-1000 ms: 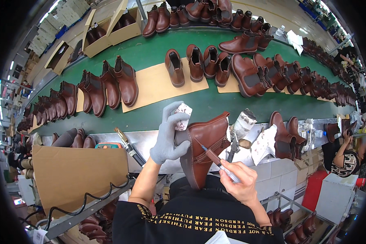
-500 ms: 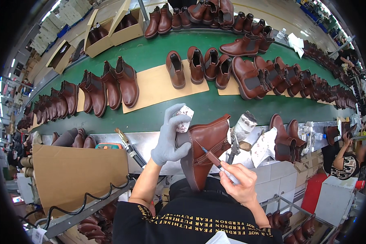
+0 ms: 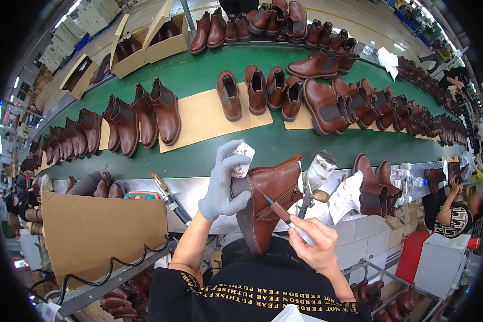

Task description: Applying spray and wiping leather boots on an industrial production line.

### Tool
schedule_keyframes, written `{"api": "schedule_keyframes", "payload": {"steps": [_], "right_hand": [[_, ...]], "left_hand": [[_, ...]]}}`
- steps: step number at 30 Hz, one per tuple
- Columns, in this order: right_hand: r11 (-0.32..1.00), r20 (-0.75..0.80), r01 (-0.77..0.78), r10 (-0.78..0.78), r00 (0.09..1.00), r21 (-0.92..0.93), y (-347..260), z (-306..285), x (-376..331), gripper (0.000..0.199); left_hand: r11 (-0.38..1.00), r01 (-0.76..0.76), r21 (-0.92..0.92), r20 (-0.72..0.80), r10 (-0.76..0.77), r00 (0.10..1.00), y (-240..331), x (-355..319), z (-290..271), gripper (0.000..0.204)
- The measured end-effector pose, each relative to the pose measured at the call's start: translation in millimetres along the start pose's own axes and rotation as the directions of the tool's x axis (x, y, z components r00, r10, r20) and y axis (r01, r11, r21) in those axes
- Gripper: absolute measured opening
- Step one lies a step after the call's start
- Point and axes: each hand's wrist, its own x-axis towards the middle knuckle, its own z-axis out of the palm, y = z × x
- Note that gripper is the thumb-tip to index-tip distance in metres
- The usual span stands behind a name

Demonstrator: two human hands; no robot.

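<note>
My left hand (image 3: 222,185), in a grey knit glove, steadies a brown leather ankle boot (image 3: 276,180) with its thumb against the dark sole. Its bent fingers also keep a white block-shaped pad (image 3: 243,159) with reddish-brown stains beside the boot. The boot is tilted, its zipper side facing me. Bare fingers of my right hand (image 3: 315,241) close round a syringe (image 3: 282,211) filled with brown fluid. The thin needle points up and left at the seam where upper meets sole; whether its tip touches cannot be made out.
A green conveyor (image 3: 198,158) carries several brown boots on cardboard sheets (image 3: 198,115). On the metal ledge lie a brush-like tool (image 3: 169,196), a stained white cloth (image 3: 344,196) and another pair of boots (image 3: 369,185). A cardboard box (image 3: 104,228) stands left; a co-worker (image 3: 456,214) is at right.
The scene has shifted very slightly in the view. Both hands keep their holds, and the syringe stays at about the same spot along the boot's seam.
</note>
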Motion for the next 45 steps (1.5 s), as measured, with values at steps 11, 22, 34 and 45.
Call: {"api": "schedule_keyframes", "payload": {"steps": [11, 22, 34, 45], "right_hand": [[1.000, -0.012, 0.010, -0.010, 1.000, 0.009, -2, -1, 1, 0.032], [0.996, -0.080, 0.084, -0.086, 0.993, -0.030, -6, -3, 14, 0.032], [0.919, -0.549, -0.378, 0.376, 0.747, 0.115, 50, -10, 1, 0.036], [0.643, -0.513, -0.733, 0.563, 0.648, -0.221, 245, 2, -87, 0.046]], "left_hand": [[1.000, -0.015, -0.004, 0.010, 0.015, 1.000, 2, 2, 1, 0.062], [0.998, -0.021, -0.067, 0.037, 0.023, 0.999, 6, 3, 6, 0.065], [0.989, 0.141, 0.052, 0.065, -0.144, 0.987, 4, -8, 1, 0.102], [0.943, 0.294, -0.157, -0.158, -0.318, 0.935, -13, -26, 16, 0.067]]}}
